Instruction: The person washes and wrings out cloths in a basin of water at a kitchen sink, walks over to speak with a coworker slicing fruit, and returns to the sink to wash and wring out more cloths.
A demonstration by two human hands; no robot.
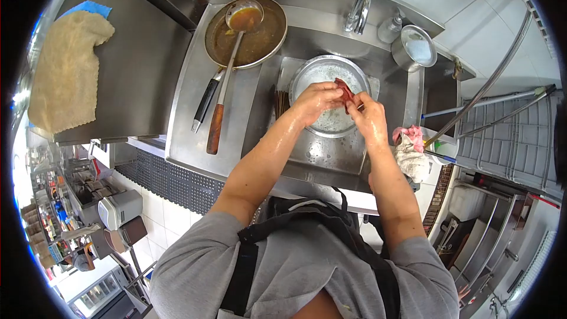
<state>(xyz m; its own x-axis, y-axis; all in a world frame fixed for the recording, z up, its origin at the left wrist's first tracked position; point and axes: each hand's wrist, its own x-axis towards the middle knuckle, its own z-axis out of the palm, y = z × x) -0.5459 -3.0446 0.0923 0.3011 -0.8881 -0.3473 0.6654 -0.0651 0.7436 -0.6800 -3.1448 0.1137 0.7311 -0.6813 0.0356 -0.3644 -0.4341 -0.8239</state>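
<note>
Over a round metal bowl in the sink, both of my hands hold a thin, dark red piece whose kind I cannot make out. My left hand comes from the left, its fingers closed on the upper left side of the piece. The fingers of my right hand pinch its lower right end. Cloudy, bubbly water fills the bowl below. Both forearms look wet.
Left of the sink rests a frying pan of brown liquid, with a ladle across it. A faucet, a glass bottle and a metal pot stand behind. Cloths lie at the right edge.
</note>
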